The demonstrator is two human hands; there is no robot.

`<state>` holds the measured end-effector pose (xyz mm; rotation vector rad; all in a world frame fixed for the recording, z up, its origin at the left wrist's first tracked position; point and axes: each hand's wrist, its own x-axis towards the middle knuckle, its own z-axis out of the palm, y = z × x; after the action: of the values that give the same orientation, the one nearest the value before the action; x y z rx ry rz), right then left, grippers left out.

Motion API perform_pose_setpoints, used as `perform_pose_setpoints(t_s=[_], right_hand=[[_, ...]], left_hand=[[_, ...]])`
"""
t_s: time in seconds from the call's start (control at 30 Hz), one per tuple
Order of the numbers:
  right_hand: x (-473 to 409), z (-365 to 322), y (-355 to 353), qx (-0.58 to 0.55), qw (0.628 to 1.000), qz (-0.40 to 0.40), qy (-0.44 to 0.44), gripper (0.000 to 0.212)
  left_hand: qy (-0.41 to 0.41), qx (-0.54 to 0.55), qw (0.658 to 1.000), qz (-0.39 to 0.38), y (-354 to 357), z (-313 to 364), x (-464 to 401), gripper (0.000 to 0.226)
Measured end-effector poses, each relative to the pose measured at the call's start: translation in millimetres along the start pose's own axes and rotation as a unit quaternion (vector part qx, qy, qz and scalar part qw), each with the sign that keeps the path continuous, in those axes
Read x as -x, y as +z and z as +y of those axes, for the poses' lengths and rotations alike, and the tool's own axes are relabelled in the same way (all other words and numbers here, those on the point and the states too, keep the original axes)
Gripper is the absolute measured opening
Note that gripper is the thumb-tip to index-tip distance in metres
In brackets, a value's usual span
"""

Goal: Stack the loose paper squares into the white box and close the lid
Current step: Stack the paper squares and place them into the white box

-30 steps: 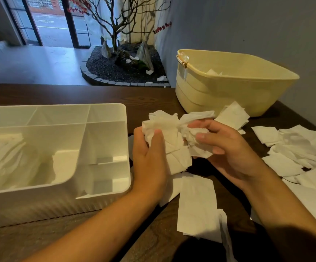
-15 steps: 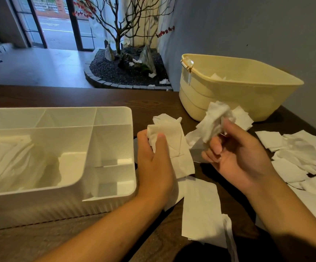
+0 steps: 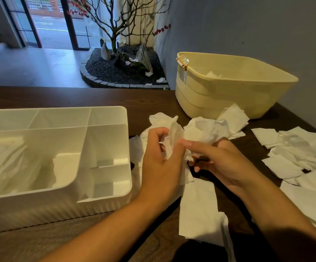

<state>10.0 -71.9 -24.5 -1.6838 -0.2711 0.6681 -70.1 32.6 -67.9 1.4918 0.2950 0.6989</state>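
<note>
A white box with several compartments sits open at the left of the dark table; white paper lies in its large left compartment. Just right of the box, my left hand grips a small bunch of white paper squares. My right hand meets it, fingers curled around a crumpled paper square. Loose paper squares are scattered at the right, and a longer sheet lies under my forearms. No lid is in view.
A pale yellow tub stands at the back right near the grey wall, with a bit of paper inside. Another paper square leans at its base. Beyond the table's far edge are a floor and a rock garden with a bare tree.
My right hand, which had lifted a crumpled paper square away to the right, has come back down and left to meet the bunch in my left hand.
</note>
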Motion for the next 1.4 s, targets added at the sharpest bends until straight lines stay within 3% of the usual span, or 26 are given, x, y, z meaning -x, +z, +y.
perform_pose_setpoints(t_s=[0.17, 0.3, 0.5, 0.6, 0.83, 0.97, 1.1, 1.2, 1.3, 1.4], right_hand=[[-0.4, 1.1, 3.0, -0.007, 1.0, 0.024, 0.017, 0.031], [-0.1, 0.3, 2.2, -0.022, 1.0, 0.013, -0.006, 0.029], [-2.2, -2.7, -14.2, 0.048, 0.988, 0.121, -0.086, 0.015], [1.6, -6.6, -16.5, 0.036, 0.995, 0.069, -0.059, 0.009], [-5.5, -9.3, -24.5, -0.069, 0.997, 0.02, -0.004, 0.02], [-0.2, -11.1, -24.8, -0.079, 0.995, -0.053, -0.026, 0.046], [-4.4, -9.5, -23.6, -0.077, 0.997, 0.016, -0.003, 0.026], [-9.7, -7.5, -27.3, -0.098, 0.994, 0.056, -0.002, 0.024], [-7.9, -6.4, -27.4, -0.06, 0.998, 0.014, -0.003, 0.029], [-4.4, -7.7, -24.1, -0.065, 0.997, -0.039, 0.007, 0.047]], left_hand=[[0.006, -0.021, 1.0, -0.011, 0.7, -0.5, -0.1, 0.03], [-0.008, 0.019, 1.0, -0.008, -1.3, 1.4, -1.8, 0.017], [-0.033, 0.012, 0.999, 0.039, -6.0, -3.6, -6.3, 0.027], [-0.059, 0.027, 0.997, 0.046, -6.1, -4.2, -6.4, 0.029], [-0.092, 0.024, 0.995, 0.027, -4.9, -4.9, -7.7, 0.022], [-0.074, 0.02, 0.997, 0.012, -2.8, -1.5, -5.5, 0.026], [-0.054, 0.008, 0.998, 0.009, -1.1, 2.2, -5.7, 0.025], [-0.046, 0.001, 0.999, 0.011, -0.7, 1.1, -5.9, 0.023], [-0.035, 0.004, 0.999, 0.018, -1.9, -1.2, -5.4, 0.022], [-0.041, -0.004, 0.999, 0.024, -2.9, -1.0, -4.6, 0.018]])
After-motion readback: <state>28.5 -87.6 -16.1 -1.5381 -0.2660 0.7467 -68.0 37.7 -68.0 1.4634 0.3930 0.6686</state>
